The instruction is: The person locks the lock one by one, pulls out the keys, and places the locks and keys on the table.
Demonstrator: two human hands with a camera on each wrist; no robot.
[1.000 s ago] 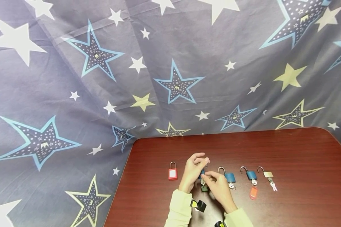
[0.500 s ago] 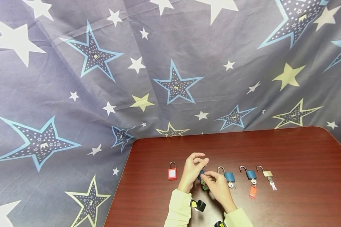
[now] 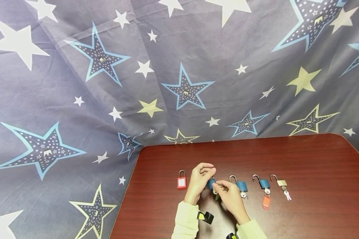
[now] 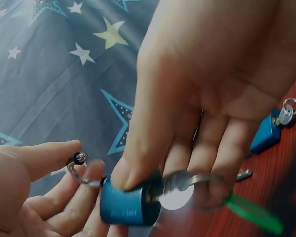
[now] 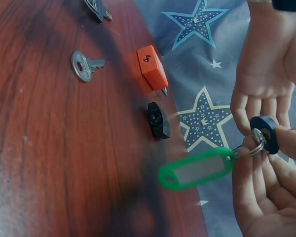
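Both hands meet above the near middle of the surface (image 3: 317, 159). Left hand (image 3: 199, 181) pinches the silver shackle (image 4: 78, 170) of the blue padlock (image 4: 129, 205); right hand (image 3: 231, 196) grips its body, thumb and fingers curled round it. Lock's long axis runs roughly left-right (shackle end left, keyhole end right). Key (image 4: 180, 181) sits in the keyhole, green tag (image 5: 197, 169) dangling. Red padlock (image 3: 181, 181) lies left; two blue padlocks (image 3: 242, 186) lie right
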